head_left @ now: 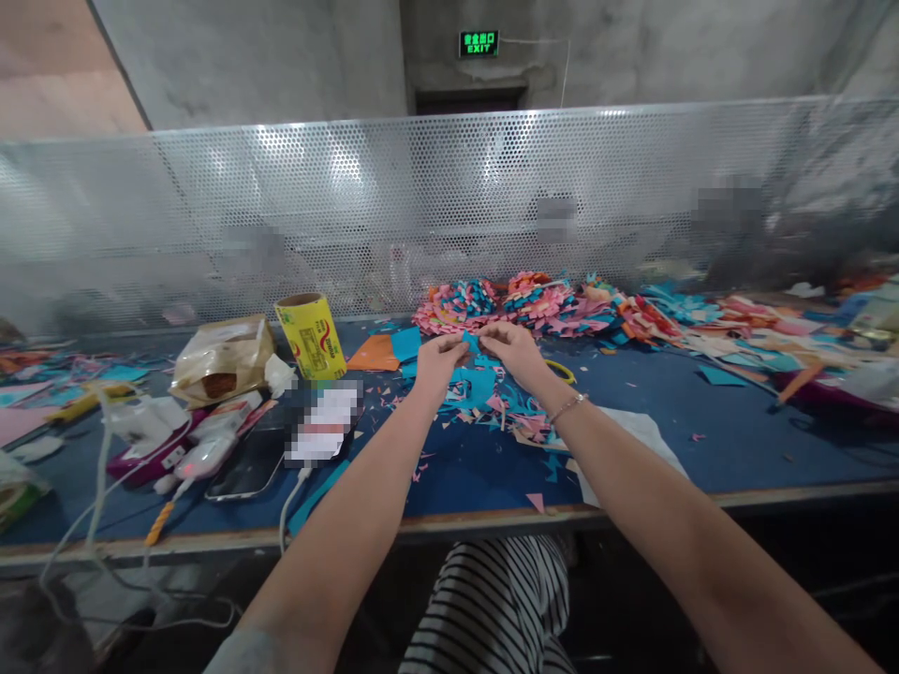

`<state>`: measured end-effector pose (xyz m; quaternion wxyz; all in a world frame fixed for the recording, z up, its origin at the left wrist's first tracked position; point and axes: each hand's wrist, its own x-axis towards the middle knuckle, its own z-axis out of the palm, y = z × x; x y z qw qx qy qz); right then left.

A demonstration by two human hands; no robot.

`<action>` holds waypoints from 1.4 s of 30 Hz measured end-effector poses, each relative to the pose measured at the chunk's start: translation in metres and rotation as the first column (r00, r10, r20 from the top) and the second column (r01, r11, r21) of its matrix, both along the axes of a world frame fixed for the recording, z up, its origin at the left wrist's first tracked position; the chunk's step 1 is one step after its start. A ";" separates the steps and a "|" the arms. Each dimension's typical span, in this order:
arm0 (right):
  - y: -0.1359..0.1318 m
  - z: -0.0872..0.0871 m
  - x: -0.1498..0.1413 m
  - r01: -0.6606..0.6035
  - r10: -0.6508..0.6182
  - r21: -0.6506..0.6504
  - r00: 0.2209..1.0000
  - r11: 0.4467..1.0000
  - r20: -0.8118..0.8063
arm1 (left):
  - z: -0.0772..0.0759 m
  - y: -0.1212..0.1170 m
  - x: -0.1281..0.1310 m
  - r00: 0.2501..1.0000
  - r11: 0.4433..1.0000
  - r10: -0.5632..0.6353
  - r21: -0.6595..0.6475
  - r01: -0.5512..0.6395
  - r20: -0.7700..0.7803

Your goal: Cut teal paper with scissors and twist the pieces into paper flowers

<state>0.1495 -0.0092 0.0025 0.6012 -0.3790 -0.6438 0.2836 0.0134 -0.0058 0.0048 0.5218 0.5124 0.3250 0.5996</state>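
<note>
Between my two hands is a small piece of blue paper [470, 343], held above the table. My left hand [441, 363] pinches its left side, thumb and fingers together. On the other side my right hand [514, 352], with a bracelet at the wrist, has its fingertips closed on the same piece. Under them lies a heap of blue and pink paper scraps [502, 402]. Just left of my left hand are a blue sheet [405, 344] and an orange sheet [374, 353]. Behind my hands rest bunches of cut pink, blue and orange paper [464, 304].
A yellow cardboard roll [310, 339] stands at left beside a plastic-wrapped package [225, 358]. Nearer are a lit phone [324, 423], a dark phone [249, 463] and white cables [99, 468]. A perforated metal screen [365, 206] borders the table's back. White paper [642, 435] lies under my right forearm.
</note>
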 end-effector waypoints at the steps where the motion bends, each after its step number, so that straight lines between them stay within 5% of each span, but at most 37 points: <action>1: 0.000 0.000 0.000 -0.008 0.008 -0.008 1.000 1.000 -0.014 | 0.000 0.000 0.000 1.000 1.000 -0.002 0.006 0.002 0.004; 23: -0.002 0.001 -0.002 -0.043 0.037 -0.059 0.994 0.997 -0.100 | -0.005 0.002 0.002 0.991 0.991 -0.131 0.027 0.131 0.029; 42: 0.001 0.000 -0.002 -0.044 0.036 0.076 0.994 0.996 0.102 | -0.002 -0.002 0.003 0.985 0.989 -0.130 -0.053 0.137 0.118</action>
